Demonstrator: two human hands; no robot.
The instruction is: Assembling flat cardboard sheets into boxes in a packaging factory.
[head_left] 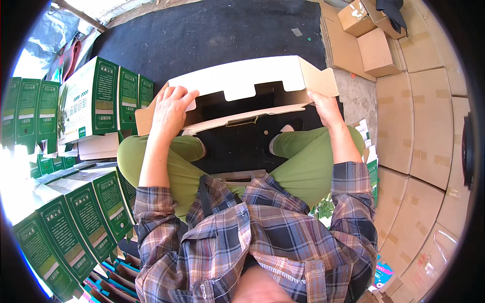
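I sit cross-legged on a black mat (pixel 217 35) in green trousers and a plaid shirt. In front of my knees I hold a partly folded cardboard box (pixel 247 81), white on the outside and brown on the flaps. My left hand (pixel 171 108) grips its left end, fingers curled over the white top panel. My right hand (pixel 323 107) holds the right end, just under the brown side flap. The box's opening faces me and looks dark inside.
Several finished green-and-white cartons (pixel 96 96) stand stacked on my left, and more lean in a row (pixel 76 222) by my left knee. Brown cardboard boxes (pixel 419 126) fill the right side. Flat green sheets (pixel 371 166) lie by my right knee.
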